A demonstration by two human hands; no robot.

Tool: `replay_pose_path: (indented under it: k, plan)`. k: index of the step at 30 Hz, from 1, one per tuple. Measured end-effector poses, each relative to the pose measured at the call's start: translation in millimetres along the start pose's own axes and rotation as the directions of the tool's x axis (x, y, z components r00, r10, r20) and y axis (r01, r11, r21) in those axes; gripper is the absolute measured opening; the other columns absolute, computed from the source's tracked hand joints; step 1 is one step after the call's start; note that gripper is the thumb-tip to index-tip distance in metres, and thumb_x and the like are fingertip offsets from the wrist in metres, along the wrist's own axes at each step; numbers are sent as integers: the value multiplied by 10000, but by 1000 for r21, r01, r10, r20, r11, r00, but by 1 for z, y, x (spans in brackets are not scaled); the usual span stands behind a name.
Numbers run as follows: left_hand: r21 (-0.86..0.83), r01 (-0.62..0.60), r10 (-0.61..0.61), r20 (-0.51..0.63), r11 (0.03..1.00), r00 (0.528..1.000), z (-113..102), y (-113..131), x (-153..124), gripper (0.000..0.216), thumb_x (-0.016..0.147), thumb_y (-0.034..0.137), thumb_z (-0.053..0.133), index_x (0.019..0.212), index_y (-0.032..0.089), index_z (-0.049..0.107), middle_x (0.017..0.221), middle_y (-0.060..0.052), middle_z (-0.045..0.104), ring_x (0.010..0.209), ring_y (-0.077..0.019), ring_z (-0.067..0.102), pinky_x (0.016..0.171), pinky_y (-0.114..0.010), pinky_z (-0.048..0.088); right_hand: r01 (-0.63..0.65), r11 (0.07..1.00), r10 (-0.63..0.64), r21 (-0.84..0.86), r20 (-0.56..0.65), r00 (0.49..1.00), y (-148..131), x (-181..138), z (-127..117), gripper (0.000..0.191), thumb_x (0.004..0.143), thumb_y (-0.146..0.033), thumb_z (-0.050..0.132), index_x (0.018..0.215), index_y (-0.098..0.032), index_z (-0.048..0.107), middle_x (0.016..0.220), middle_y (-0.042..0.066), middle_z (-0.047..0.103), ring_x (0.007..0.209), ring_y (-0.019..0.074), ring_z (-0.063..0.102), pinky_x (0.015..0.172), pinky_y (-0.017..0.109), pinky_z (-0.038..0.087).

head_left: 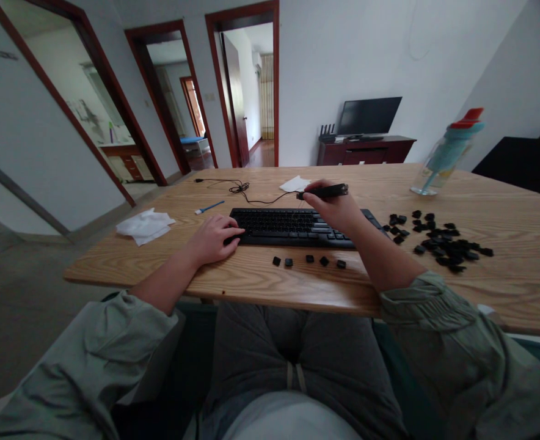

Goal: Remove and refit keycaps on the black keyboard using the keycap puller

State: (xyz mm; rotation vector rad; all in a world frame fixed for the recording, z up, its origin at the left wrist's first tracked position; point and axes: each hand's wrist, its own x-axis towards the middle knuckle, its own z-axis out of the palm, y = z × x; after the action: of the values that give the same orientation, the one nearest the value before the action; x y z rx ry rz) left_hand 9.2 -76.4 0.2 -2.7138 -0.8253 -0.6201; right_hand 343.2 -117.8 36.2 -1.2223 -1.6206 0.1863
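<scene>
A black keyboard (283, 235) lies on the wooden table in front of me, with most keycaps off its left and middle parts. My left hand (215, 238) grips its left end, thumb at the front edge and fingers over the corner. Above the keyboard's right half, my right hand (332, 205) is closed around a black stick-shaped tool (332, 191), held nearly level. Its left tip hovers over the keys, and I cannot make out its exact kind. Several loose keycaps (310, 259) sit in a row before the keyboard.
A pile of black keycaps (453, 244) spreads to the right, near a water bottle (444, 153) with a red lid. Crumpled white tissue (145, 226) lies at the left, a small blue-handled brush (210, 207) beyond my left hand. The keyboard's cable (240, 187) coils behind, beside another tissue (294, 183).
</scene>
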Motion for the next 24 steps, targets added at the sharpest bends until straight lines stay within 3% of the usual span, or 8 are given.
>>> replay_pose_path:
  k: [4, 8, 12, 17, 24]
  plan:
    - [-21, 32, -31, 31, 999, 999, 2, 1, 1, 304, 910, 283, 544, 1093, 224, 779, 1122, -101, 681, 1075, -268, 576, 999, -457, 437, 6, 1000, -6, 4, -4, 1000, 1, 0, 0, 275, 826, -442, 650, 921, -186, 683, 835, 55, 697, 788, 210, 624, 768, 376, 495]
    - [-20, 63, -62, 22, 998, 998, 1, 2, 2, 293, 898, 289, 553, 1075, 226, 777, 1111, -96, 688, 1078, -277, 578, 1004, -481, 438, -73, 980, 63, 185, 58, 996, -5, -2, 8, 306, 846, -449, 636, 979, -177, 679, 865, 68, 720, 746, 184, 640, 707, 336, 520]
    - [-106, 93, -101, -78, 990, 992, -2, 2, 3, 245, 874, 311, 593, 1030, 191, 741, 1045, -95, 717, 1034, -263, 622, 980, -450, 476, -172, 962, 133, 211, 185, 974, -36, -5, 29, 313, 876, -452, 624, 1034, -189, 684, 870, 66, 739, 590, 139, 596, 588, 293, 511]
    - [-314, 135, -178, -112, 940, 978, -1, 1, 3, 270, 886, 396, 633, 1021, 188, 738, 929, -65, 755, 834, -202, 677, 807, -353, 539, -95, 988, 56, 119, 300, 952, -75, -2, 71, 214, 883, -372, 629, 988, -210, 724, 830, 36, 740, 657, 169, 651, 671, 307, 543]
    - [-302, 151, -183, -80, 941, 980, 3, -10, -2, 297, 914, 389, 583, 1064, 203, 761, 940, -68, 779, 791, -197, 693, 756, -339, 535, -89, 994, 68, 60, 296, 953, -54, -6, 104, 208, 864, -341, 653, 1007, -210, 727, 818, 33, 731, 785, 187, 690, 768, 307, 544]
